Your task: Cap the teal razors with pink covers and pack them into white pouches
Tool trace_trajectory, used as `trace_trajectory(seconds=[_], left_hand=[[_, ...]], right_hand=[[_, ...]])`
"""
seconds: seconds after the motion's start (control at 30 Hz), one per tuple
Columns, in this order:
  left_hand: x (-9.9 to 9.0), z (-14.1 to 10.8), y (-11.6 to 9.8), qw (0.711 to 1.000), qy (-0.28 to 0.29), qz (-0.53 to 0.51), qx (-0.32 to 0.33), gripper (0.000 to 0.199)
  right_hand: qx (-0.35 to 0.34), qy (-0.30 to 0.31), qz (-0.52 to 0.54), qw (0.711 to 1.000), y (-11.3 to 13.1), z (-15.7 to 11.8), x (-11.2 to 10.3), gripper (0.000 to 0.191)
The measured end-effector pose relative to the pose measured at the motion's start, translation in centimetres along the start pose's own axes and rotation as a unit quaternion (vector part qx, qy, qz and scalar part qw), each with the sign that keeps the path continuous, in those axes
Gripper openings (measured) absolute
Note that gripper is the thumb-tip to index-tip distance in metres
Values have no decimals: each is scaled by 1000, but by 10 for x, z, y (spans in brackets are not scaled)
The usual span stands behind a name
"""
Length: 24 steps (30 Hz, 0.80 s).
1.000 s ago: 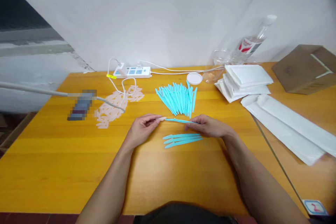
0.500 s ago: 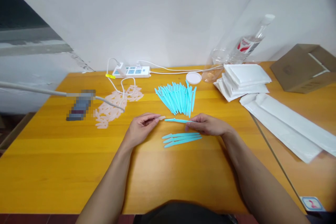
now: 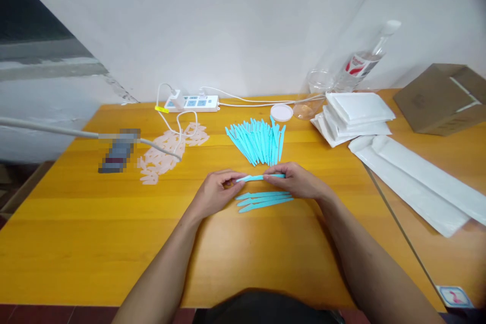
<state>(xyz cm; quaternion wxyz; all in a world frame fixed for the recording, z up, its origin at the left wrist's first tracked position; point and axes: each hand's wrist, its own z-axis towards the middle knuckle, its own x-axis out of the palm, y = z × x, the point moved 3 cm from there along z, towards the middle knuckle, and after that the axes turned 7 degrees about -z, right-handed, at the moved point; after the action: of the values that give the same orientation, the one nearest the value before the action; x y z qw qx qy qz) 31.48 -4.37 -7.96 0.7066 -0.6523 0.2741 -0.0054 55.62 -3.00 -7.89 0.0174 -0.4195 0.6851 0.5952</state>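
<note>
My right hand [image 3: 298,180] is closed on the handle of a light-blue eyebrow razor [image 3: 257,177], held level just above the table. At the razor's left end, my left hand [image 3: 215,193] pinches a small translucent blade cap [image 3: 241,179], which now meets the blade end; how far it sits over the blade I cannot tell. Just below the hands, three blue razors [image 3: 265,202] lie side by side. Beyond them a fanned pile of blue razors [image 3: 258,142] spreads out. Loose pale pink caps [image 3: 161,154] lie in a heap to the left.
A phone-like blurred object [image 3: 119,151] and a white cable lie left of the caps. Along the wall sit a power strip [image 3: 193,104], a round lid [image 3: 281,112], a clear jar [image 3: 309,93] and a bottle [image 3: 364,63]. White padded packets [image 3: 359,109] and a cardboard box [image 3: 440,98] stand right.
My left hand has moved right, bringing the cap from just short of the razor to its blade end. My right hand has shifted slightly left along the razor.
</note>
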Motion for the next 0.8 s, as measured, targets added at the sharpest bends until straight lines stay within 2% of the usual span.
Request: trace_trajectory(seconds=[0.07,0.1,0.17,0.23,0.3,0.37,0.43,0.5,0.57,0.67,0.73,0.8], left_hand=[[-5,-3,1,999,9,34,-6,24],[-8,-4,2,999,14,52,-5,23],[-11,-5,1,994,37,98,9,20],[-11,-7,-3,987,51,150,34,19],[-5,-7,-9,978,43,192,69,25],[7,-9,-15,968,47,217,116,44],[26,-11,-18,955,91,232,159,53],[44,-14,-17,941,147,245,183,48],[55,-19,-15,932,178,253,188,43],[59,-29,-13,931,188,248,192,43],[58,-37,-15,933,184,236,200,43],[56,-44,-19,935,184,224,206,43]], right_hand=[[-25,-91,-80,992,6,-2,-2,40],[-39,-108,-112,987,8,-4,-2,38],[-63,-99,-153,981,11,-8,0,38],[-60,-82,-163,981,10,-10,-1,42],[-16,-108,-162,981,4,-9,-5,48],[55,-198,-161,965,-5,-4,-15,47],[125,-298,-164,932,-13,3,-25,39],[171,-351,-167,906,-18,12,-33,35],[182,-365,-167,897,-19,25,-39,41],[181,-392,-164,887,-17,47,-49,48],[193,-403,-153,881,-18,62,-56,43],[198,-395,-130,887,-21,75,-62,33]])
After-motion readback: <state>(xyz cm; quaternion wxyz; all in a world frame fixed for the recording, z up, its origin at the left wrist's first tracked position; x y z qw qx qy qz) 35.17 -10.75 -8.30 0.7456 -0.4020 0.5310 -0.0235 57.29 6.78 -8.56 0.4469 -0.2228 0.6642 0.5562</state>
